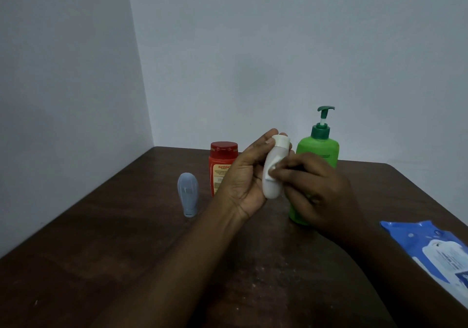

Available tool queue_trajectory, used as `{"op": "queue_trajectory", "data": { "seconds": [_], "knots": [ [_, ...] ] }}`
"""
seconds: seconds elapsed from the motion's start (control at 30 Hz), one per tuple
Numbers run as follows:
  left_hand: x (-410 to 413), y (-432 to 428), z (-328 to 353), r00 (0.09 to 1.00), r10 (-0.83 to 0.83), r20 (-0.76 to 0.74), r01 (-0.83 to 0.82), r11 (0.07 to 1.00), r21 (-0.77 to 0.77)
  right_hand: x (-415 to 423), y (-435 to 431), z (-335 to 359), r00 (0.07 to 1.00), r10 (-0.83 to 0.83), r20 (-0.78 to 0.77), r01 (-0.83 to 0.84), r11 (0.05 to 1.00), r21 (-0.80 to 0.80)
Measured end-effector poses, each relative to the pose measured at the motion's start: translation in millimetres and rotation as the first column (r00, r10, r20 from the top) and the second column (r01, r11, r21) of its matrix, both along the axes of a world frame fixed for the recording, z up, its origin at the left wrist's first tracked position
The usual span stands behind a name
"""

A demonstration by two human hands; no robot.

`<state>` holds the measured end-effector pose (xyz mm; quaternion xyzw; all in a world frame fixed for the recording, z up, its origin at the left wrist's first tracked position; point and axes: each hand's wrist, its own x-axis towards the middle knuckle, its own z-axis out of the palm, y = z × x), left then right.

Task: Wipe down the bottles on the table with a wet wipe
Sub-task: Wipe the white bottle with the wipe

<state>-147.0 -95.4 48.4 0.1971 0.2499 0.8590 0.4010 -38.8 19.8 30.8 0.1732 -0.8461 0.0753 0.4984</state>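
Left hand (243, 178) grips white bottle (271, 191); right hand (320, 191) pinches wet wipe (271, 172) against it

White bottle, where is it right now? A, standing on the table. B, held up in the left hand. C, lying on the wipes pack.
B: the left hand grips the white bottle above the table while the right hand presses a wet wipe against it.

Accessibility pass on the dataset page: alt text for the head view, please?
A person's left hand holds a small white bottle above a dark table while the right hand presses a wet wipe to it. A grey tube, red bottle and green pump bottle stand behind; a blue wipes pack lies right.
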Motion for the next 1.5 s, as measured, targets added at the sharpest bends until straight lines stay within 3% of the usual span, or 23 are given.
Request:
{"op": "queue_trajectory", "data": {
  "seconds": [0.13,0.3,0.43,0.63,0.77,0.97,1.13,1.23,1.5],
  "knots": [
    [1,2,0,1.000,-0.021,0.019,0.020,1.000,0.007,-2,1,-2,1.000,-0.006,-0.017,0.006,1.000,0.028],
    [11,5,-2,0.997,-0.009,-0.072,0.009,1.000,0.001,1,-1,-1,0.968,-0.197,-0.156,0.166,0.967,-0.193],
    [15,3,0,0.996,-0.036,-0.079,0.039,0.999,0.028,3,-6,0,0.968,-0.193,-0.162,0.142,0.948,-0.285],
    [3,1,3,1.000,0.010,0.019,-0.011,0.999,0.046,4,-13,-1,0.998,0.054,-0.019,-0.056,0.988,-0.142],
    [0,0,2,0.999,-0.014,0.050,0.011,0.999,0.051,2,-10,-2,0.994,0.110,0.024,-0.110,0.994,-0.010],
    [9,6,-1,0.998,-0.018,-0.054,0.019,0.999,0.033,0,-7,-4,0.980,-0.138,-0.142,0.112,0.977,-0.182],
    [11,5,-2,0.996,-0.042,-0.079,0.044,0.999,0.025,-1,-12,-6,0.967,-0.203,-0.155,0.146,0.936,-0.320],
    [7,4,-2,0.997,-0.050,-0.061,0.053,0.998,0.045,-4,-16,-10,0.980,-0.146,-0.134,0.105,0.955,-0.278],
    [-13,1,-3,0.988,-0.106,0.116,0.093,0.989,0.114,-2,-14,-7,0.994,0.070,0.084,-0.073,0.997,0.033]
  ]
}}
